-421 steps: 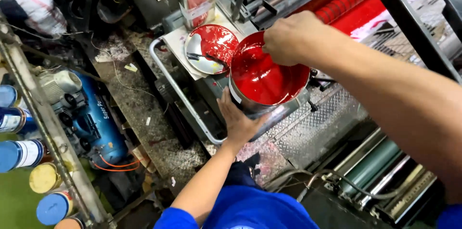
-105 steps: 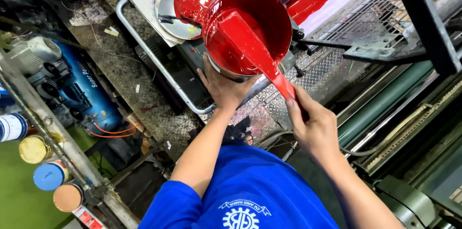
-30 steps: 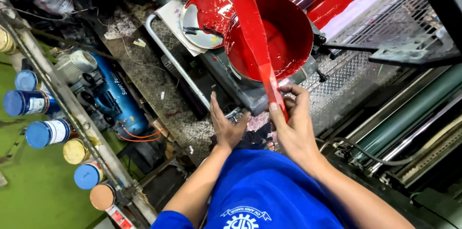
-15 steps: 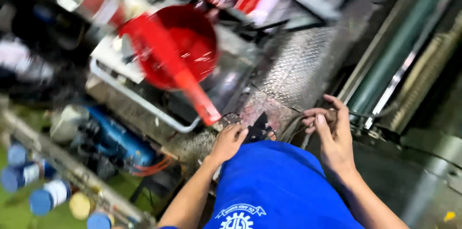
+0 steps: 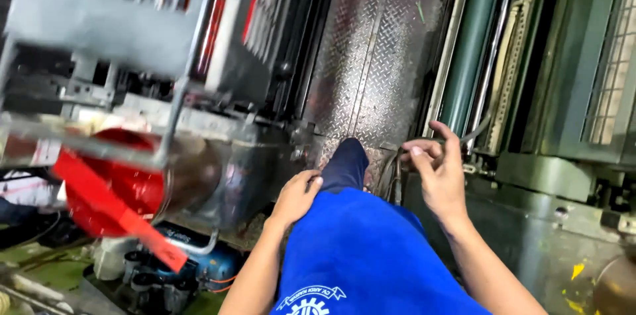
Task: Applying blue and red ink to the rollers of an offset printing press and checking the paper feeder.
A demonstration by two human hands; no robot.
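Head cam, steep down, close over hands [image 5: 371,189]; blurred

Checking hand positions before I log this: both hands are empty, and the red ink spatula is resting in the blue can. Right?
Not quite. In the head view the red ink spatula rests in a red ink can, not a blue one. Left hand and right hand are indeed empty.

A worker's two bare forearms reach forward from below. The left hand [image 5: 296,197] is lowered, fingers curled loosely inward and palm turned down, gripping nothing visible. The right hand [image 5: 438,172] is raised higher and apart from it, fingers half bent, thumb outward, wrist straight.
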